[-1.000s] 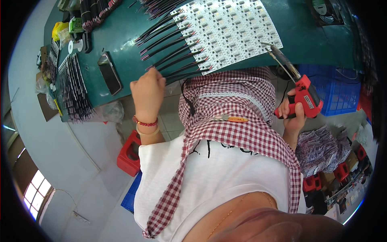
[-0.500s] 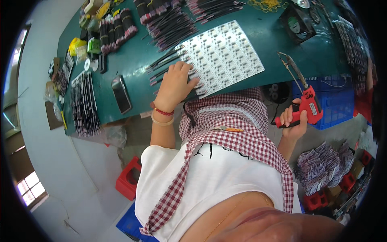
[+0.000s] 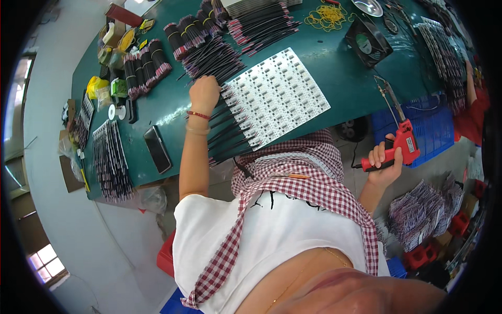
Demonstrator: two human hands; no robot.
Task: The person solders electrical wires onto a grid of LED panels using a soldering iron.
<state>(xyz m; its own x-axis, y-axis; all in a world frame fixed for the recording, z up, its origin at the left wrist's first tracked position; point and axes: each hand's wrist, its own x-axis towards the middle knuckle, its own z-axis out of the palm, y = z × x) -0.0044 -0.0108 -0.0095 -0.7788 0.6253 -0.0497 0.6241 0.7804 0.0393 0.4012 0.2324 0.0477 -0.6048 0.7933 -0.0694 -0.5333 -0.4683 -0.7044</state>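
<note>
A white circuit-board panel (image 3: 280, 97) lies at the table's near edge. Black wires (image 3: 227, 138) stick out in a row along its left side. Beside the panel's far left corner is my left hand (image 3: 205, 93), its fingers curled down; whatever they may hold is hidden beneath it. Just beyond that hand lies a heap of loose black wires (image 3: 214, 60) with pinkish ends. On the right, off the table edge, my right hand (image 3: 384, 159) grips the handle of a red soldering gun (image 3: 405, 142), its metal tip pointing away from me over the table.
A phone (image 3: 157, 149) and wired strips (image 3: 111, 162) lie at left, near bundled wires (image 3: 151, 63). A small black fan (image 3: 368, 42) stands at the back right, close to tangled yellow cord (image 3: 328, 18). Blue crates (image 3: 429, 131) sit below right, near another person's red sleeve (image 3: 470, 123).
My left hand has moved away from me, off the wire row to the panel's far left corner, and its fingers have curled. The right hand keeps its grip on the soldering gun.
</note>
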